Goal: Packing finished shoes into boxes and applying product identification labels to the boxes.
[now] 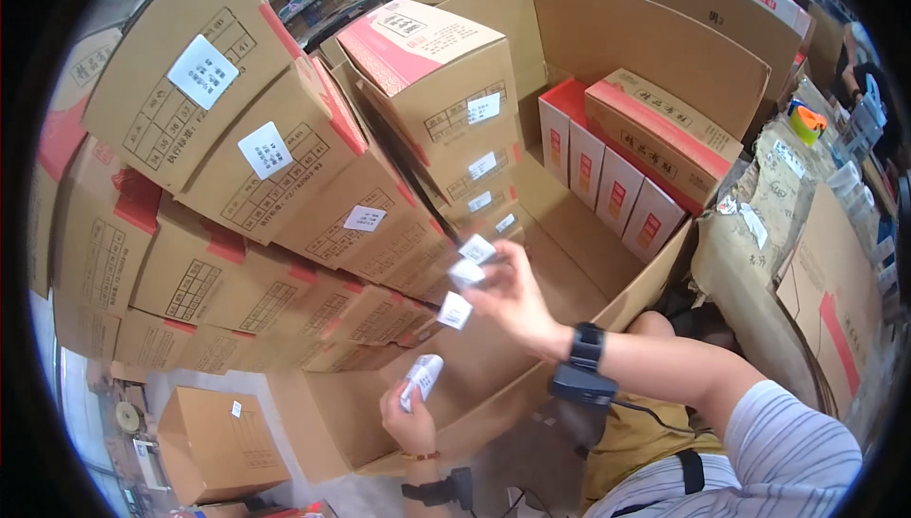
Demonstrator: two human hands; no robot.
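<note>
In my left hand [409, 421] is a small bundle of white stickers [423, 376], gripped with the fingers closed. Higher up and to the right, my right hand [517, 305] pinches a short run of white labels [455, 310], partly blurred. Both hands are over the open large carton [574, 252]. Nearest them on the left are stacked brown shoe boxes [375, 257], several with a white label stuck on the end. A taller stack of boxes [446, 72] with red-and-white lids stands behind my right hand, also labelled down its ends.
Upright red and white boxes [617, 186] line the carton's far right, with a brown box [664, 138] lying on top. A separate brown carton [218, 442] sits at lower left. To the right is a worn surface [754, 243] with an orange tape dispenser [807, 125], beside flat cardboard [830, 290].
</note>
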